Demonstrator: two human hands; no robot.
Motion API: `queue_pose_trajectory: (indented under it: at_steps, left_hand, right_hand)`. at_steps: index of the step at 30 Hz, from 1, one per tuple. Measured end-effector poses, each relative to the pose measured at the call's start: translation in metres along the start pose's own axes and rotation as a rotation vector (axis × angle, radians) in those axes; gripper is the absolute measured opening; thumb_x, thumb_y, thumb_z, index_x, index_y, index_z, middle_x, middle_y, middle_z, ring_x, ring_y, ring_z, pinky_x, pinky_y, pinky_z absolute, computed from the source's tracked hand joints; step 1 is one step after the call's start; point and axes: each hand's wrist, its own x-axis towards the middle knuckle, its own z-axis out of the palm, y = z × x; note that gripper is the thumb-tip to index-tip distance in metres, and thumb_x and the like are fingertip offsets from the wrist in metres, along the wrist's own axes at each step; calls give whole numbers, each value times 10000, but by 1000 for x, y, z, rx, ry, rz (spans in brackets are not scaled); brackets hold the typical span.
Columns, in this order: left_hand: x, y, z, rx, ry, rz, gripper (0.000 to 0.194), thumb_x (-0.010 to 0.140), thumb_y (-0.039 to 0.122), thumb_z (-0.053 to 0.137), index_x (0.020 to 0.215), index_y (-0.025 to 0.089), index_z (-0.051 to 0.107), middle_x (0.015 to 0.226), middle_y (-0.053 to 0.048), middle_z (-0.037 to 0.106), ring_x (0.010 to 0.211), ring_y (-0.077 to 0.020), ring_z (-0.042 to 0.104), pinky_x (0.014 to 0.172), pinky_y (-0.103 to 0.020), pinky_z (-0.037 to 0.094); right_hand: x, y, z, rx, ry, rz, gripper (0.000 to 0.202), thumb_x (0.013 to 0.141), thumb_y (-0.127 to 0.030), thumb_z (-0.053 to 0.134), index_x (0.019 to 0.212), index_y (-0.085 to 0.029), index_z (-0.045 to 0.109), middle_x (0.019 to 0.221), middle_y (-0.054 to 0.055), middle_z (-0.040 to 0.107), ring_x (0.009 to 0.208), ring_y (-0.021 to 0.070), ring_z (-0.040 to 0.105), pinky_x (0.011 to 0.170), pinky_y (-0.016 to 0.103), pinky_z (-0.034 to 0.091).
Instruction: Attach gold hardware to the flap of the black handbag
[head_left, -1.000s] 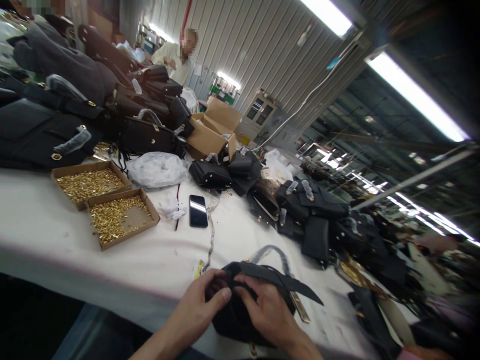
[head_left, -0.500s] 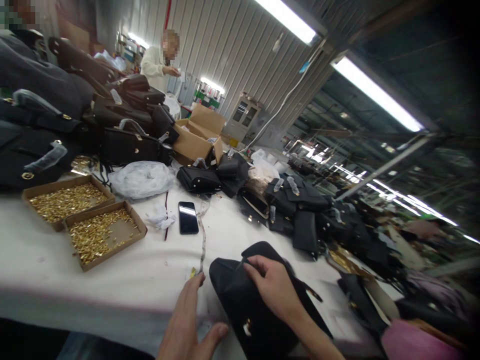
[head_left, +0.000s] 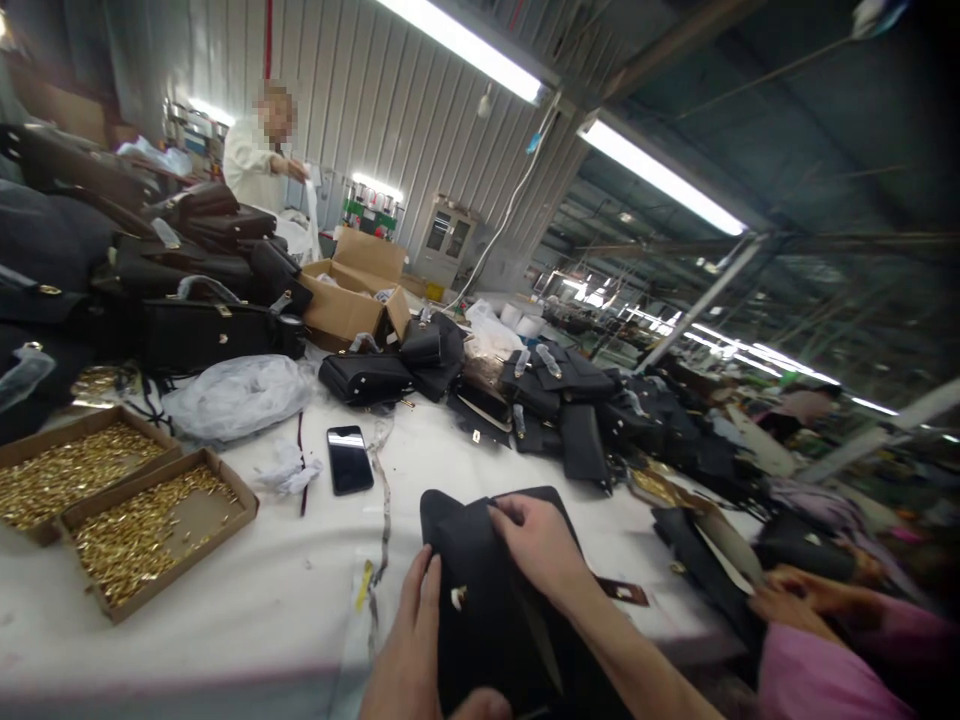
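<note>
A black handbag (head_left: 480,590) stands tilted at the table's front edge, a small gold metal fitting (head_left: 458,598) on its face. My right hand (head_left: 544,550) is closed on the bag's upper edge, thumb and fingers pinching the black material. Along the bag's left side lies my left hand (head_left: 405,635), fingers against the edge and thumb low on the front, gripping it. A dark strap with a metal piece (head_left: 622,591) sticks out to the right of the bag. My right hand hides part of the top.
Two cardboard trays (head_left: 251,505) of small gold metal pieces stand at left. A phone (head_left: 349,462) lies mid-table near crumpled plastic (head_left: 240,395). Black bags (head_left: 585,440) pile up behind. At right, a co-worker's hands (head_left: 802,600) hold another bag. Another person (head_left: 251,160) stands at the back.
My left hand has gone from open beside the bag to gripping its left side. The bag stands more upright. The view has swung right, and the co-worker's hands have appeared.
</note>
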Motion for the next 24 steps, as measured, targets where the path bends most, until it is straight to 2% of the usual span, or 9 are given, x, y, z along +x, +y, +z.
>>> queue_pose_trajectory:
  at_steps: [3,5,7,12,16,19,21,23,24]
  left_hand:
    - [10,-7,-11,-78,-71,-170,1090,917,638,732,1736,106,249,1795,-261,215,1673,-443,212,1339,-641,296]
    - [12,-14,-14,-168,-61,-207,1085,934,702,673,1733,101,252,1786,-253,256,1680,-424,195,1365,-634,225]
    - [12,-19,-15,-244,-45,-187,1107,924,743,665,1739,130,236,1795,-225,254,1685,-403,190,1380,-597,201]
    - [22,-12,-20,-309,-96,-131,994,970,725,621,1717,156,293,1772,-213,328,1664,-384,275,1378,-564,232]
    - [44,1,-32,-272,-143,-261,945,976,714,598,1664,112,356,1698,-257,440,1587,-415,420,1334,-614,308]
    - [47,10,-38,-125,36,-370,1008,973,647,618,1691,50,237,1733,-317,328,1612,-456,355,1318,-645,312]
    - [37,14,-37,9,164,-323,1074,977,615,625,1727,58,95,1784,-318,179,1656,-471,239,1321,-664,295]
    - [20,13,-31,103,176,-188,1162,922,608,706,1756,138,45,1810,-273,124,1655,-494,227,1291,-691,340]
    - [11,12,-27,123,133,-158,1181,885,593,753,1764,190,75,1813,-255,139,1632,-519,275,1242,-706,406]
  right_hand:
    - [-23,-7,4,196,-266,-30,474,903,-438,732,1290,-165,763,1113,85,828,954,280,772,819,348,593]
    - [-41,-11,8,356,-439,-23,748,864,-394,807,1549,-209,573,1197,77,809,1023,274,772,907,378,618]
    - [-55,-15,10,421,-504,-6,949,801,-341,882,1636,-247,442,1198,71,802,1062,279,770,963,405,621]
    - [-54,-23,9,350,-555,74,816,724,-208,856,1468,-222,521,1045,49,801,862,253,787,708,292,610]
    - [-39,-31,13,339,-593,201,773,624,-157,801,1349,-189,534,891,13,775,750,267,780,586,267,574]
    - [-36,-40,22,362,-468,226,1030,596,-138,768,1546,-167,370,913,18,764,713,273,765,553,294,579]
    - [-36,-45,29,430,-423,259,1214,616,-137,787,1656,-165,163,989,41,763,754,274,781,592,306,599]
    - [-35,-49,33,515,-454,277,1238,668,-176,843,1669,-177,115,1083,78,755,853,284,801,685,340,640]
    - [-34,-51,34,531,-481,273,1179,691,-201,862,1652,-182,181,1120,92,748,893,285,802,727,360,654]
